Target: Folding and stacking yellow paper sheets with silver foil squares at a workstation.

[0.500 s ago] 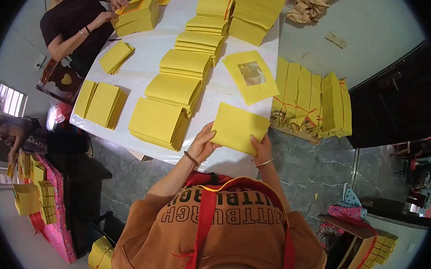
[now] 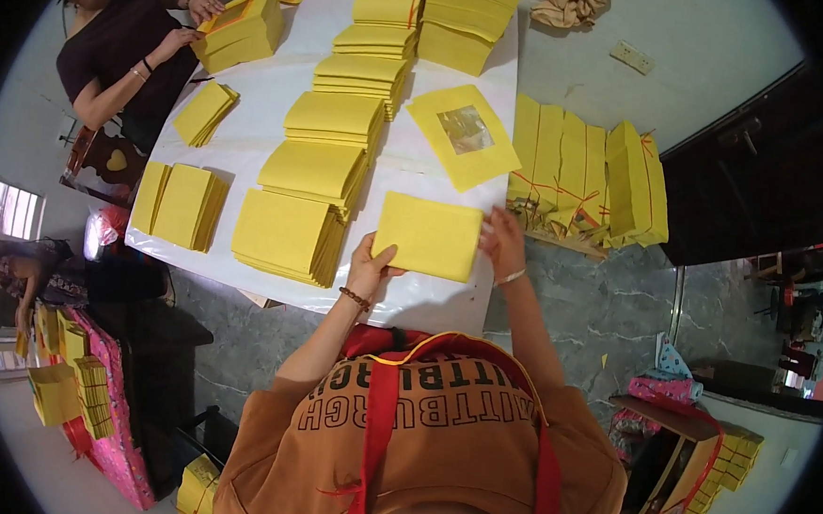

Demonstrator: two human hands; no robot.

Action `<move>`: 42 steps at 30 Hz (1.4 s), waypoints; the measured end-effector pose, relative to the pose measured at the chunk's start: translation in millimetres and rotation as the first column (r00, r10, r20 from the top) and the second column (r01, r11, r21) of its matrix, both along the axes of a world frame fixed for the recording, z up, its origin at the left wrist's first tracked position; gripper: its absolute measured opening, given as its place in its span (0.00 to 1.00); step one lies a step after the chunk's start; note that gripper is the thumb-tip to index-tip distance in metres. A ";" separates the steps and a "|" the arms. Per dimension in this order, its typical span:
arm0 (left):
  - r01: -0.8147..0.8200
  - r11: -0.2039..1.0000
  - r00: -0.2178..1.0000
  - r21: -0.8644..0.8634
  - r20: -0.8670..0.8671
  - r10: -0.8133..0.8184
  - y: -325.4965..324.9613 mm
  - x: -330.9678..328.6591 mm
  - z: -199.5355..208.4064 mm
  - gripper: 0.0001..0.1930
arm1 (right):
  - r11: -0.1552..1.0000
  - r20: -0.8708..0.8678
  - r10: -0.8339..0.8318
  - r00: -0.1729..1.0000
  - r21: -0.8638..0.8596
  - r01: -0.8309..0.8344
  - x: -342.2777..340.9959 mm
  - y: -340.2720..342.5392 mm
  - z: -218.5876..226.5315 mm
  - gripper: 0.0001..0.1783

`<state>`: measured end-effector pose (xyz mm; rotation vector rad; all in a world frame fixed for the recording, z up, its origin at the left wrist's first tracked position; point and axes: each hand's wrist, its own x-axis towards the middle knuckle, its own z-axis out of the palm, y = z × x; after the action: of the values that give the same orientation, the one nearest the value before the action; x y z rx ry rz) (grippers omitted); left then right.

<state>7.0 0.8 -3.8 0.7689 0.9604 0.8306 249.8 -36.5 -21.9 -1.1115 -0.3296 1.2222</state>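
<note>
Two bare hands work at the near right of the white table [image 2: 249, 143], where a folded yellow paper piece [image 2: 429, 237] sits in front of the person, close to the table's right edge. The left hand [image 2: 369, 266] pinches its lower left corner, thumb on top and fingers underneath; the right hand [image 2: 504, 242] is by the opposite edge, fingers loosely bent and not clenched, though whether a fingertip touches the paper cannot be told. With one corner alone clearly gripped, the layers could skew or spring apart if the thumb eases, and a sideways tug could carry the piece past the edge toward the grey floor [image 2: 560, 294]. A hard pinch might crease that corner. The nearest yellow stack [image 2: 286, 235] stands just left of the left hand, its layers fanned, so a brushing wrist could topple it. Beyond lies a yellow sheet with a picture panel [image 2: 466, 133], which a careless right-hand sweep could shift.
</note>
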 end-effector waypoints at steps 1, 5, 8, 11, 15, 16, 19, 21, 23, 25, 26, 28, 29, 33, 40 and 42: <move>-0.031 0.999 0.999 0.013 -0.020 0.031 -0.1 -4.8 -8.7 0.17 | 0.999 0.006 -0.039 0.999 -0.022 0.039 12.8 13.2 2.5 0.22; -0.064 0.997 0.995 -0.039 -0.077 0.061 -3.0 -13.8 -23.6 0.16 | 0.963 0.451 -0.169 0.876 -0.115 0.244 80.3 74.8 -38.4 0.30; -0.116 0.993 0.993 -0.024 -0.011 0.116 -10.3 -20.4 -24.7 0.17 | 0.928 0.566 -0.237 0.790 -0.109 0.356 96.3 114.5 -58.8 0.39; -0.116 0.992 0.992 -0.049 0.038 0.118 -13.9 -23.5 -34.3 0.18 | 0.925 0.533 -0.252 0.808 -0.115 0.364 118.2 141.7 -97.0 0.46; -0.094 0.988 0.994 -0.125 0.036 0.100 -10.7 -21.7 -37.9 0.17 | 0.933 0.679 -0.130 0.722 -0.163 0.322 141.4 157.5 -128.4 0.48; -0.151 0.978 0.987 -0.141 0.042 0.158 -15.7 -31.2 -35.9 0.17 | 0.940 0.644 -0.029 0.765 -0.244 0.241 115.3 165.0 -105.8 0.45; -0.103 0.988 0.995 -0.117 -0.018 0.101 -9.9 -22.5 -23.7 0.17 | 0.939 0.644 0.058 0.763 -0.296 0.178 128.3 161.2 -86.8 0.37; -0.080 0.990 0.997 -0.118 -0.003 0.081 -7.8 -21.0 -25.1 0.18 | 0.950 0.668 0.089 0.739 -0.280 0.138 133.7 156.8 -83.5 0.33; -0.087 0.990 0.996 -0.110 0.009 0.088 -7.7 -23.9 -27.8 0.18 | 0.936 0.506 0.180 0.844 -0.353 0.011 118.0 148.5 -44.1 0.23; -0.091 0.987 0.991 -0.131 0.082 0.102 -5.8 -20.4 -29.5 0.18 | 0.954 0.419 0.162 0.894 -0.299 -0.032 127.5 138.5 -45.0 0.21; -0.091 0.987 0.991 -0.132 0.084 0.102 -4.0 -20.7 -30.4 0.18 | 0.967 0.324 0.153 0.933 -0.244 -0.074 130.0 132.6 -46.8 0.19; -0.083 0.979 0.991 -0.184 0.089 0.100 -2.9 -22.6 -29.6 0.18 | 0.959 0.268 0.154 0.951 -0.273 -0.078 123.7 114.2 -32.7 0.15; -0.085 0.978 0.991 -0.193 0.089 0.104 -2.0 -23.0 -28.7 0.18 | 0.964 0.273 0.162 0.948 -0.249 -0.093 124.8 104.7 -31.7 0.15; -0.054 0.973 0.975 -0.224 0.198 0.100 6.9 -10.7 -4.3 0.18 | 0.961 0.196 0.115 0.974 -0.271 -0.059 120.1 61.0 -29.5 0.15; -0.026 0.970 0.931 -0.243 0.348 0.112 20.7 11.2 35.8 0.17 | 0.973 0.061 0.074 0.995 -0.222 -0.059 51.7 -16.6 -17.9 0.14; -0.011 0.973 0.935 -0.230 0.344 0.091 31.9 18.0 39.1 0.18 | 0.974 0.067 0.113 0.991 -0.203 -0.097 29.7 -33.3 -16.6 0.14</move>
<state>25.0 32.7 35.3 0.3817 0.7373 0.8536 279.5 -69.8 -38.5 -1.3310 -0.3345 1.3291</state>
